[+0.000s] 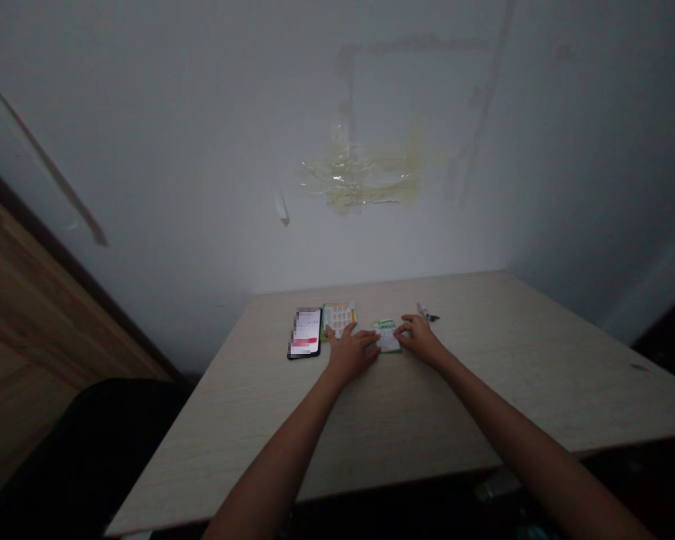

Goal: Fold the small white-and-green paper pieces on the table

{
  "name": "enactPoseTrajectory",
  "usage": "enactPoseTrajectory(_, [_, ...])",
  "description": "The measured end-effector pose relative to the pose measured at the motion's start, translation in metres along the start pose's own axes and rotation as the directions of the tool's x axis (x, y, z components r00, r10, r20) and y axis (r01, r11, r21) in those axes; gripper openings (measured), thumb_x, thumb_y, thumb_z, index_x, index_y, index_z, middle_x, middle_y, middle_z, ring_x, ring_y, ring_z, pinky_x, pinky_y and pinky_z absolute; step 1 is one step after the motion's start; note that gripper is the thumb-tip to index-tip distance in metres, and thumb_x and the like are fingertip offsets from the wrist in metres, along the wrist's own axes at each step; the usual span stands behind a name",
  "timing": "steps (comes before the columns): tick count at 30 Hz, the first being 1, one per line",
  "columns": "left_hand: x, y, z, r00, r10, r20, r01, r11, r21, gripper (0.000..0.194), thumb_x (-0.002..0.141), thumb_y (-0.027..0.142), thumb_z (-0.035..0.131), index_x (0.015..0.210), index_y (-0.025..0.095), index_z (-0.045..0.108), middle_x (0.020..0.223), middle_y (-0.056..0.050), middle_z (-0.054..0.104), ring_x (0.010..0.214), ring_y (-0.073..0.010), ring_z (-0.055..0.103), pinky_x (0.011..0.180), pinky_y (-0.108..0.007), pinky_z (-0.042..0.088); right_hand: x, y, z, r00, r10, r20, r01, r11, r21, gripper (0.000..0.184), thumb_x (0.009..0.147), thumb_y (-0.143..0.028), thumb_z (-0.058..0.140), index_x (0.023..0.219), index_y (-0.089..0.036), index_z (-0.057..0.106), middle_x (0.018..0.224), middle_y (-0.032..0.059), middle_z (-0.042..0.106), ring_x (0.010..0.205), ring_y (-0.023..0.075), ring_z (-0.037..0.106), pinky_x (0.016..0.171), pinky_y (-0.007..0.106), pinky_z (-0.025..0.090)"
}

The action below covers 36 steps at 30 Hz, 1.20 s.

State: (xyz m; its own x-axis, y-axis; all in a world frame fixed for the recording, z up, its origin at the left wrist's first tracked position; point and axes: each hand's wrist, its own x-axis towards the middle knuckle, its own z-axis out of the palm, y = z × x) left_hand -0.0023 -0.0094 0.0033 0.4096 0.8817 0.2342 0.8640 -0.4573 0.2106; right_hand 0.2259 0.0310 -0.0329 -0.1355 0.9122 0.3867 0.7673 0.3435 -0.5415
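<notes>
A small green-and-white printed card lies on the table between my hands. My left hand rests with its fingers spread; some fingertips touch the card's left edge, while its thumb side reaches the lower edge of a larger printed sheet or packet with green borders. At the card's right edge, the thumb and fingers of my right hand are closed on it in a pinch. The fingers cover parts of both printed things, and the lettering is too small to read.
A phone with a lit, partly blurred screen lies left of the printed sheet. Beyond my right hand is a small pen-like or tube-like object. The pale wooden table meets a wall with old tape. A dark chair stands at the left.
</notes>
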Motion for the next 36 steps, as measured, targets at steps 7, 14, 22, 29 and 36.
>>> enactPoseTrajectory(7, [0.0, 0.0, 0.0, 1.0, -0.01, 0.001, 0.01, 0.999, -0.033, 0.036, 0.091, 0.05, 0.049, 0.125, 0.045, 0.059, 0.135, 0.004, 0.06, 0.139, -0.0348, 0.032, 0.103, -0.08, -0.008, -0.003, -0.003, -0.007, 0.997, 0.0, 0.071, 0.001, 1.0, 0.0, 0.018, 0.075, -0.021, 0.067, 0.09, -0.019, 0.076, 0.131, 0.0126, 0.055, 0.13, 0.0316, 0.042, 0.11, 0.053, 0.027])
enactPoseTrajectory(14, [-0.001, 0.002, -0.001, 1.0, -0.002, -0.008, 0.002, 1.0, -0.023, 0.036, 0.091, 0.05, 0.049, 0.126, 0.045, 0.058, 0.134, 0.005, 0.061, 0.139, -0.0346, 0.032, 0.102, -0.081, -0.008, -0.003, -0.001, -0.015, 0.984, 0.017, 0.179, -0.02, 1.0, 0.014, 0.027, 0.073, -0.022, 0.072, 0.099, -0.019, 0.075, 0.139, 0.0154, 0.049, 0.133, 0.0318, 0.041, 0.112, 0.049, 0.027])
enactPoseTrajectory(22, [0.0, 0.005, -0.002, 1.0, -0.026, -0.008, 0.026, 1.0, -0.006, 0.035, 0.091, 0.048, 0.048, 0.124, 0.044, 0.06, 0.133, 0.004, 0.062, 0.137, -0.0348, 0.034, 0.103, -0.081, -0.004, -0.003, 0.005, -0.019, 0.964, 0.005, 0.267, -0.017, 0.999, 0.041, 0.036, 0.07, -0.023, 0.077, 0.106, -0.019, 0.073, 0.144, 0.0163, 0.044, 0.136, 0.0317, 0.038, 0.113, 0.047, 0.026])
enactPoseTrajectory(29, [0.0, 0.009, -0.003, 0.999, -0.028, -0.034, 0.028, 1.0, 0.014, 0.036, 0.09, 0.053, 0.051, 0.123, 0.042, 0.061, 0.131, 0.002, 0.063, 0.135, -0.034, 0.035, 0.103, -0.081, -0.007, -0.004, 0.014, -0.019, 0.954, -0.024, 0.298, -0.003, 0.996, 0.089, 0.043, 0.069, -0.027, 0.078, 0.11, -0.022, 0.071, 0.148, 0.0144, 0.04, 0.139, 0.0313, 0.034, 0.114, 0.049, 0.024])
enactPoseTrajectory(36, [0.008, 0.005, -0.003, 1.0, -0.023, -0.008, 0.023, 1.0, 0.001, 0.029, 0.094, 0.047, 0.047, 0.116, 0.041, 0.066, 0.126, 0.002, 0.066, 0.132, -0.031, 0.04, 0.102, -0.081, -0.007, -0.008, 0.015, -0.02, 0.957, -0.051, 0.286, 0.021, 0.994, 0.107, 0.044, 0.068, -0.027, 0.079, 0.111, -0.023, 0.071, 0.147, 0.0142, 0.042, 0.137, 0.0301, 0.037, 0.113, 0.048, 0.027])
